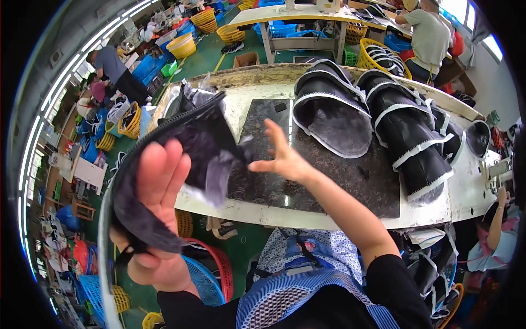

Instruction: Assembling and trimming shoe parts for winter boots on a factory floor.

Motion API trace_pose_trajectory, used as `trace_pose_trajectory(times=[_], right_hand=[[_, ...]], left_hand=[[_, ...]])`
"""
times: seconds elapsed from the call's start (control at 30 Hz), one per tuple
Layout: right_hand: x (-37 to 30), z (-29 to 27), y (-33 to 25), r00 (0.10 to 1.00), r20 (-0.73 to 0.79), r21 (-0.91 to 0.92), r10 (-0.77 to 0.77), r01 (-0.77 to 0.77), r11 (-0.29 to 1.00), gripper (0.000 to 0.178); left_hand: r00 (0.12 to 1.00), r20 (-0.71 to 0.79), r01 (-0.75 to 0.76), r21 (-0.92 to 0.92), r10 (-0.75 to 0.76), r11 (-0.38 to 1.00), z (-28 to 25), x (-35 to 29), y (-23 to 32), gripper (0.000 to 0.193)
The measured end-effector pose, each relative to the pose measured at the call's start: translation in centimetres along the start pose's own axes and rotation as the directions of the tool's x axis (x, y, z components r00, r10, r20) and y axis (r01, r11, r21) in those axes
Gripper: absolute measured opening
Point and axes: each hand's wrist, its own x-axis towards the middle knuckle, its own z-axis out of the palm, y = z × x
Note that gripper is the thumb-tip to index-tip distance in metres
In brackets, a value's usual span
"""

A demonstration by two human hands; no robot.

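Observation:
My left hand [159, 214] is raised at the left, with a black boot upper [207, 126] wrapped round it. Its fingers lie along the dark fuzzy lining and the thumb presses at the lower edge. A loose flap of the upper hangs toward the middle, blurred by motion. My right hand [287, 156] hovers over the dark slab [345, 183] with its fingers spread, just beside that flap and holding nothing. On the slab's right part stand and lie several black uppers [334, 118] with white edging, some nested into a row [408, 129].
The white worktable [257, 218] has a raised wooden back edge. Below it at the left are a blue basket [204, 279] and a red basket [219, 260]. Co-workers sit at the far right [427, 38] and right edge [496, 241]; another person [115, 71] bends at the far left.

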Motion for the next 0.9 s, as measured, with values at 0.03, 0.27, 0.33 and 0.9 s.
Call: trace_pose_trajectory(times=[0.03, 0.27, 0.33, 0.9], right_hand=[[-0.1, 1.8, -0.2, 0.994, 0.108, 0.12, -0.017, 0.004, 0.993, 0.105], [-5.8, 5.9, 1.1, 0.912, 0.324, 0.175, -0.252, 0.204, 0.963, 0.096], [-5.8, 7.4, 2.1, 0.949, 0.22, 0.343, -0.225, 0.141, 0.929, 0.08], [-2.5, -5.9, -5.5, 0.991, -0.056, -0.987, -0.122, -0.036, 0.159, 0.015]], left_hand=[[0.999, -0.02, -0.044, -0.022, 0.044, 0.999, 0.7, 0.9, 0.1, 0.084], [0.968, -0.249, 0.012, -0.13, -0.044, 0.991, 1.9, 4.2, -1.0, 0.035], [0.989, 0.147, 0.024, -0.125, -0.006, 0.992, 1.1, 4.8, -0.3, 0.059], [0.929, 0.313, -0.149, 0.806, -0.199, 0.573, 4.9, -5.0, -22.5, 0.044]])
